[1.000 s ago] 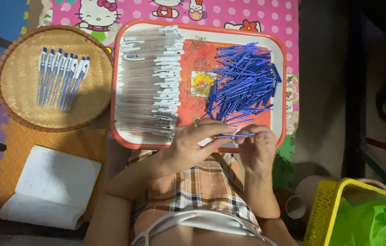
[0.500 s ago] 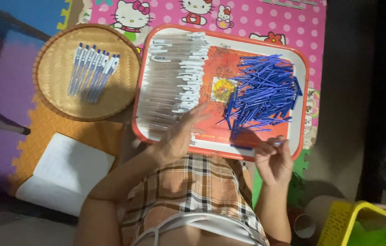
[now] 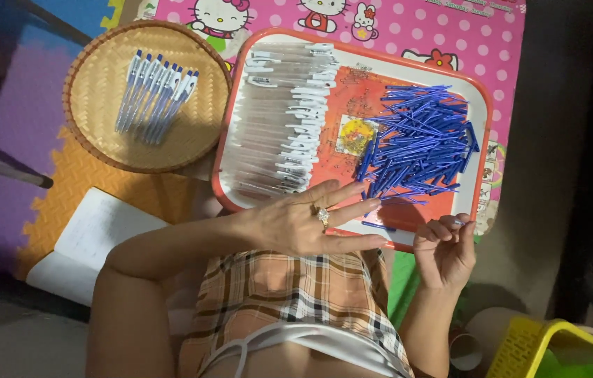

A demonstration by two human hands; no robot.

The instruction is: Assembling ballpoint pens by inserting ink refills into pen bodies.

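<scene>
Blue pen refills (image 3: 419, 143) lie heaped on the right half of the orange-rimmed tray (image 3: 482, 105), most of their long axes running left to right with a slight fan, and the heap sits just up and left of our right hand (image 3: 443, 245). That hand is the nearer one: its fingers are curled and pinched at the tray's near right edge on something thin and blue-tipped (we cannot tell for sure whether it is a single refill). Our left hand (image 3: 307, 224) is spread flat, fingers released and holding nothing, hovering over the tray's near edge between the heap and the rows of clear pen barrels with white caps (image 3: 286, 115) that fill the tray's left half; the barrels lie left to right as well, stacked in a column. A small yellow picture (image 3: 357, 134) shows on the tray's red floor between barrels and refills. To the left, apart from the tray, a round woven basket tray (image 3: 93, 84) holds a short row of assembled pens (image 3: 155, 94), lying upright in the view. A white notebook (image 3: 97, 234) lies below it on the coloured foam mat (image 3: 93, 189), a pink cartoon-cat mat (image 3: 394, 21) lies under the tray, and a yellow plastic basket (image 3: 520, 346) stands at the lower right.
</scene>
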